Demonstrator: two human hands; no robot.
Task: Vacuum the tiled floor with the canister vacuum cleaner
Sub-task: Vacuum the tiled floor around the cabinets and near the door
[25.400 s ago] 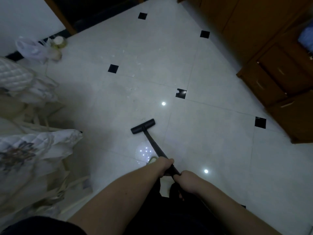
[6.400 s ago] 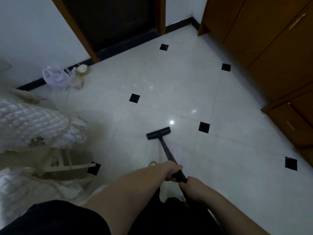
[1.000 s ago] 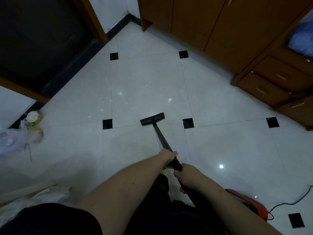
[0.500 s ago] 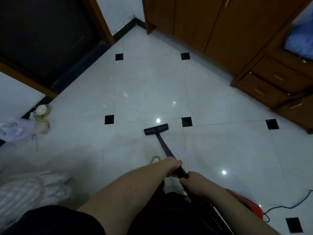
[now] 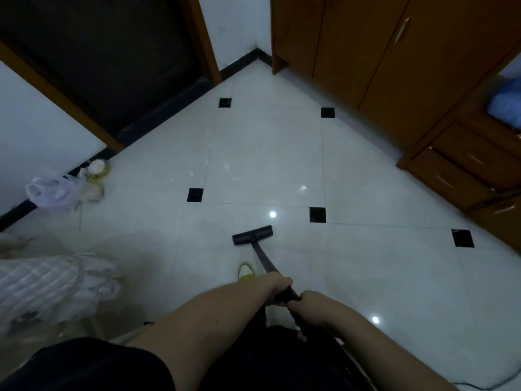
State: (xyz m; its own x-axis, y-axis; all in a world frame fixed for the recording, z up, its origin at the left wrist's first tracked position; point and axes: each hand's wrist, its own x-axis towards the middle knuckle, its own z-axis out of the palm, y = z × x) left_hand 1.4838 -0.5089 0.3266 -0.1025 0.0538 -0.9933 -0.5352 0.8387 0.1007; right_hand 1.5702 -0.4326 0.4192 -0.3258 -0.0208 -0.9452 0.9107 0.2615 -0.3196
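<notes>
The black vacuum wand (image 5: pixel 263 259) runs from my hands down to its flat floor head (image 5: pixel 252 235), which lies on the white tiled floor (image 5: pixel 262 153) just in front of me. My left hand (image 5: pixel 275 286) grips the wand higher up its shaft. Right behind it, my right hand (image 5: pixel 310 307) grips the wand's lower handle end. The canister itself is out of view; only a bit of its black cable (image 5: pixel 487 385) shows at the bottom right. Small white specks lie on the tile beyond the head.
A dark doorway (image 5: pixel 93 57) is at the far left, wooden cabinets and drawers (image 5: pixel 408 80) along the right. A plastic bag with containers (image 5: pixel 64 189) sits by the left wall. White quilted bedding (image 5: pixel 50 283) hangs at the left. My green shoe tip (image 5: pixel 245 270) shows beside the wand.
The floor head has been drawn back toward me, off the tile joint between the black insets. The view has swung left, so the red canister has left the frame.
</notes>
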